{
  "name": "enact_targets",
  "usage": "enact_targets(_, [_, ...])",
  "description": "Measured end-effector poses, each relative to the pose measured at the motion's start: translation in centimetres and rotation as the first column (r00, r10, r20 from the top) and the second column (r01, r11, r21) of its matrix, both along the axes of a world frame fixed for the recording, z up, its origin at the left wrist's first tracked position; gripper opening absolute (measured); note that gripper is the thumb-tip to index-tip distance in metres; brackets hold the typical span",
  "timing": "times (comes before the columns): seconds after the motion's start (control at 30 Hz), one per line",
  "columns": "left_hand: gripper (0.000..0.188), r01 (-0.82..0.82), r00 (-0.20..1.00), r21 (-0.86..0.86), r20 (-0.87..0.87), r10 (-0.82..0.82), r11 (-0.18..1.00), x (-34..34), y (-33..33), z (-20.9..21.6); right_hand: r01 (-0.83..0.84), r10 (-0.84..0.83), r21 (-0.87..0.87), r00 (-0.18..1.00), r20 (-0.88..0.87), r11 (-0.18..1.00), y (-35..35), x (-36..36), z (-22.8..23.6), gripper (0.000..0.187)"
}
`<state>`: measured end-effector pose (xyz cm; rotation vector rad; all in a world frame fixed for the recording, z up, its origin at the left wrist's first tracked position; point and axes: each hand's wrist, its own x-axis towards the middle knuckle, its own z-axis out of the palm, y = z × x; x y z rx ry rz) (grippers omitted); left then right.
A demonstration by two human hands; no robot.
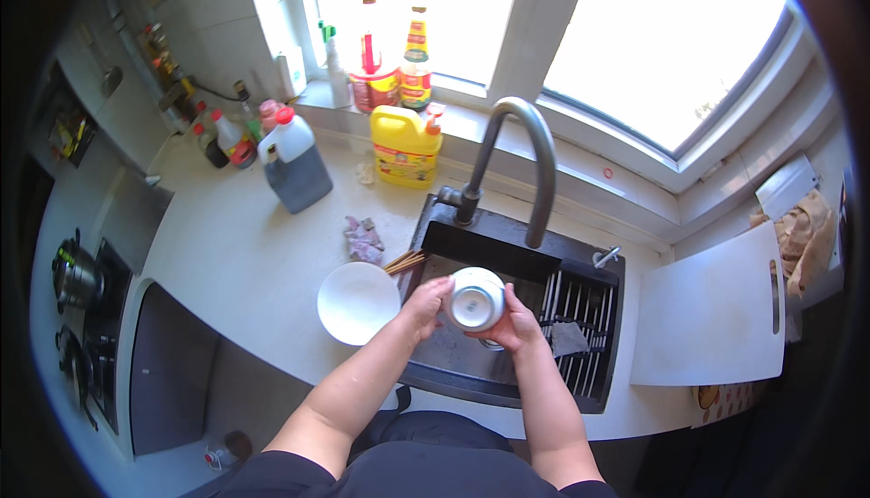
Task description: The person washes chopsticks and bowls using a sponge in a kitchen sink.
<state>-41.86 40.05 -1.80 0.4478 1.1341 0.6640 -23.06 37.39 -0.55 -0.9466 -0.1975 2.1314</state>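
Observation:
Over the dark sink (444, 371) I hold a small white bowl (475, 299) tipped so its underside and foot ring face up. My left hand (428, 306) grips its left side, and my right hand (518, 321) grips its right side from below. On the counter just left of the sink is a white plate (359, 304). Several wooden chopsticks (405, 262) lie between the plate and the sink's edge. A crumpled pale purple cloth (363, 240) rests behind the plate. The tall grey faucet (527, 135) arches over the sink's far side.
A metal drying rack (580, 317) with a grey cloth (569, 339) spans the sink's right side. Farther right stands a white cutting board (711, 312). A yellow jug (404, 149) and a dark-filled plastic jug (297, 163) stand at the back left. Pots (77, 276) sit at far left.

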Motion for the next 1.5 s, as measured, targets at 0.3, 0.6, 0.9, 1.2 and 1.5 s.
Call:
enact_targets(0.3, [0.029,0.071,0.897,-0.079,0.441,-0.029,0.994,-3.2,-5.1,3.9,-0.117,0.117,-0.023,0.993,0.002,0.993,-3.3,-2.3,0.4,0.064])
enact_targets(0.6, [0.016,0.716,0.431,0.619,-0.756,0.493,0.322,-8.3,-10.2,7.5,-0.114,-0.054,0.352,0.899,0.434,0.929,-1.4,-9.4,4.6,0.054])
enact_targets(0.9, [0.021,0.823,0.185,0.435,-0.813,0.552,0.365,-13.7,-11.0,2.4,-0.445,-0.246,0.440,0.429,0.869,0.780,-1.5,-16.8,0.6,0.037])
enact_targets(1.2, [0.021,0.867,0.230,0.389,-0.867,0.442,0.310,-15.0,-10.4,0.6,-0.530,-0.468,0.418,0.044,0.883,0.738,-1.8,-18.2,-0.8,0.037])
enact_targets(1.5, [0.033,0.820,0.242,0.452,-0.830,0.502,0.352,-14.1,-11.9,3.2,-0.185,-0.515,0.583,0.315,0.798,0.791,-3.8,-15.1,-0.6,0.016])
